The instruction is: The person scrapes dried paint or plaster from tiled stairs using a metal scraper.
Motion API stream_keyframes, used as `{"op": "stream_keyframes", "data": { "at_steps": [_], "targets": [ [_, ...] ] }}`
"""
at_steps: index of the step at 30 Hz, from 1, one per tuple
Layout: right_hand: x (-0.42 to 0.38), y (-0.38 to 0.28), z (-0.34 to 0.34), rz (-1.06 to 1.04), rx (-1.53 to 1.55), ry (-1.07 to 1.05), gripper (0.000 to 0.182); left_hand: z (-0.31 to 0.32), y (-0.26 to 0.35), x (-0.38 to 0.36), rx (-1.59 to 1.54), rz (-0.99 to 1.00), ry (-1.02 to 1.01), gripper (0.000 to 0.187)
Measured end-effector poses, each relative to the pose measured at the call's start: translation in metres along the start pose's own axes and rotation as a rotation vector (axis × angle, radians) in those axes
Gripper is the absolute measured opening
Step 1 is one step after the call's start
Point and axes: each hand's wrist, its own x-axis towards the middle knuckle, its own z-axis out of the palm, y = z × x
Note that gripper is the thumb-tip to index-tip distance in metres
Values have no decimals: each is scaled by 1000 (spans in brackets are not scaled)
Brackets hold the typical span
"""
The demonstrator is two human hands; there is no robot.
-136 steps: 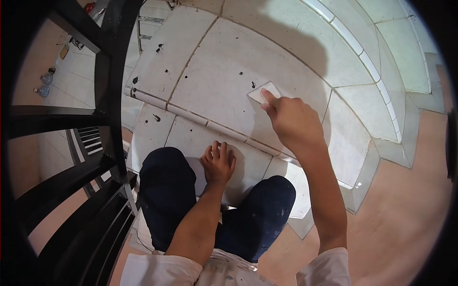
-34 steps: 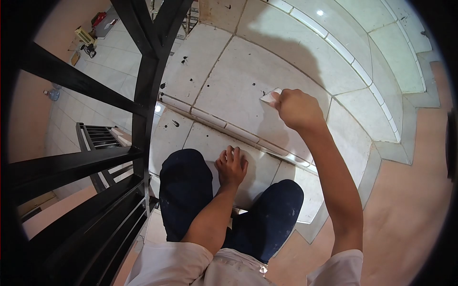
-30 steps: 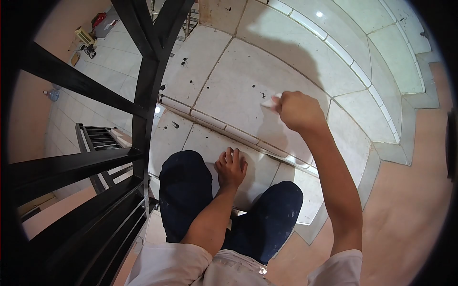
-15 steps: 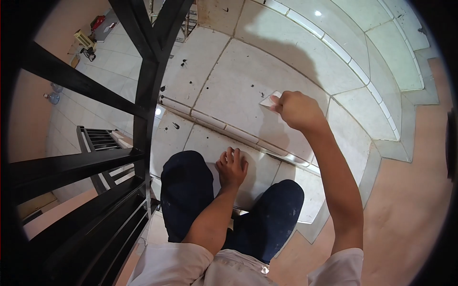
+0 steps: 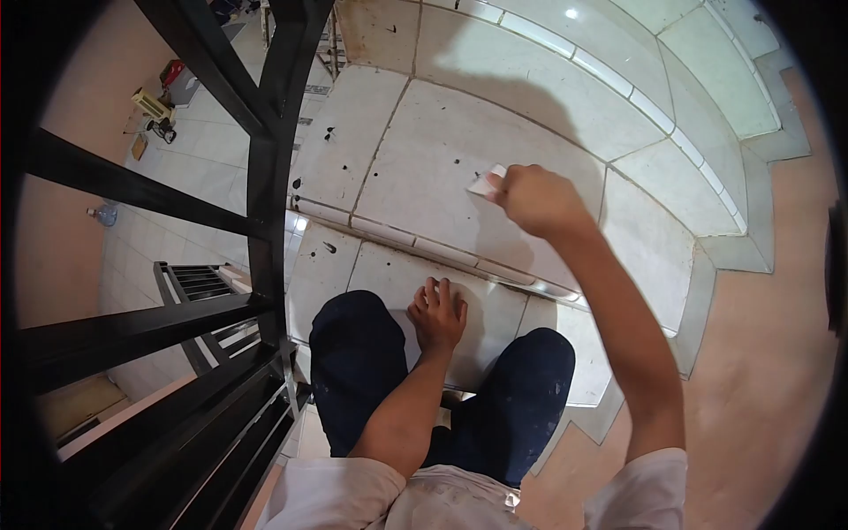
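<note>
My right hand (image 5: 541,200) is closed on a small flat white piece (image 5: 484,182), whose exact kind I cannot make out. Its edge lies against the pale tiled step (image 5: 424,159), right by a small dark spot (image 5: 478,174). More dark spots (image 5: 329,133) dot the left side of the same tread. My left hand (image 5: 437,316) rests on the lower tread (image 5: 389,283) between my knees, fingers spread and holding nothing.
A black metal railing (image 5: 265,194) runs along the left. Curved steps (image 5: 654,97) rise at the upper right beside a pinkish wall (image 5: 751,371). Through the bars show a clear bottle (image 5: 107,215) and a yellowish object (image 5: 152,103) on the floor below.
The view has shifted slightly. My right hand has moved the white piece a little left past the dark spot. My left hand stays on the lower tread.
</note>
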Motion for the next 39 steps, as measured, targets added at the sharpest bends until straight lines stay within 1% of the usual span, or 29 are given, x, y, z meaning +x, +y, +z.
{"op": "stream_keyframes", "data": {
  "at_steps": [3,4,5,6,7,8,10,12,15,20,21,25,27,31,33,34,36,37,39],
  "targets": [
    [-2,-4,-4,12,-27,-35,36,-2,0,1,-6,5,-7,60],
    [-7,0,1,14,-30,-47,36,-5,2,3,-12,-15,-42,60],
    [-12,6,9,10,-19,-2,36,-7,3,3,-18,-32,-72,59],
    [-14,9,13,6,-6,53,36,-5,2,0,-19,-29,-69,59],
    [-9,8,12,3,-9,66,36,-3,1,2,-21,-16,-36,59],
    [-6,7,12,21,6,62,35,-2,1,1,-22,-6,-8,59],
    [-11,8,10,55,27,48,34,-3,0,-1,-25,-10,-32,59],
    [-14,5,2,2,-24,-10,32,-3,2,-1,-33,-18,-48,59],
    [-9,3,5,33,0,46,32,-3,1,-2,-36,-16,-39,59],
    [-4,0,6,34,-8,54,34,-1,0,1,-14,-11,-13,60],
    [-5,0,6,58,-8,47,34,-1,-2,-1,-11,-14,-21,60],
    [-10,-2,13,41,5,37,35,-3,1,-1,-30,-9,-34,62],
    [-9,-1,7,54,18,68,35,-2,-2,2,-21,-8,-22,62],
    [-10,-1,17,77,25,86,36,-4,1,-1,-33,0,-26,61],
    [-10,6,15,28,52,53,48,-1,1,4,-40,-4,0,60],
    [-6,2,17,22,52,51,48,0,0,4,-34,4,11,59],
    [-1,-6,21,94,79,106,48,-3,-1,-2,-22,15,13,58],
    [-4,-5,19,94,81,109,48,-4,0,0,-27,5,-5,57],
    [-7,-1,13,80,18,57,47,-2,0,2,-36,-7,-19,56]
  ]
}}
